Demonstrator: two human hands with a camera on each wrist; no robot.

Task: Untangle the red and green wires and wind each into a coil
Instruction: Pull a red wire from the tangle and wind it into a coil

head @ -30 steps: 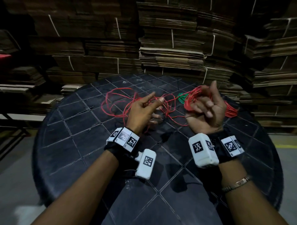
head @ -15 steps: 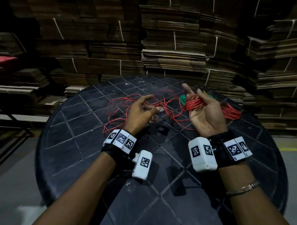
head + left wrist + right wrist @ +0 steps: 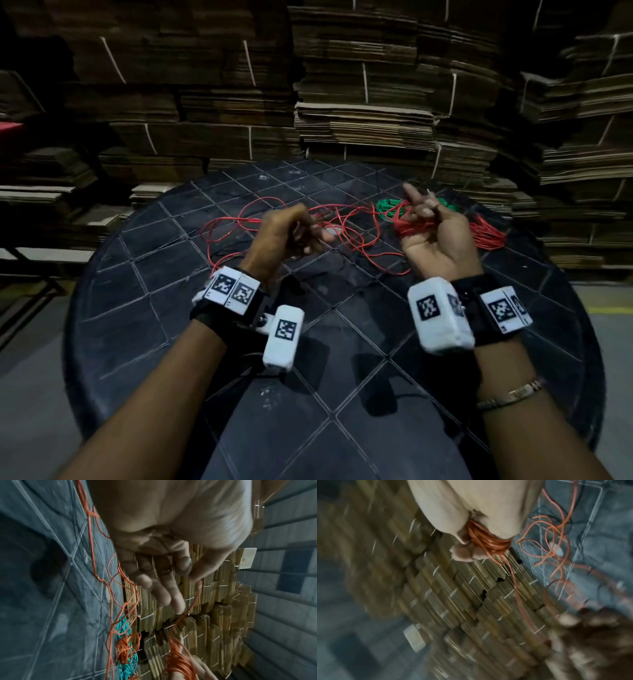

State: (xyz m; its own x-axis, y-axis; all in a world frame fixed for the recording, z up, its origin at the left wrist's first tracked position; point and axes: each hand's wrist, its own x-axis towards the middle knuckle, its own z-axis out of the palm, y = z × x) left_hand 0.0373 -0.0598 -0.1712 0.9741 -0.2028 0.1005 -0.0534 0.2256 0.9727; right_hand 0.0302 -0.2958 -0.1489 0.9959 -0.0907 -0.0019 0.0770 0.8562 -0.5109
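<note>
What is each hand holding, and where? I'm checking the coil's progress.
The right hand holds a bundle of red wire loops wound round its fingers. The left hand pinches the loose red strand running to that bundle.

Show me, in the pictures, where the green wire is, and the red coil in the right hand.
green wire (image 3: 388, 207), head view: on its bundle lying on the table.
red coil (image 3: 416, 226), head view: on the loops crossing the palm.
right hand (image 3: 442, 246), head view: on the palm.

My bare forearms each carry a black wrist strap (image 3: 222, 318) bearing white blocks printed with black square markers (image 3: 284, 330); a thin metal bracelet (image 3: 510, 394) circles my right forearm.
</note>
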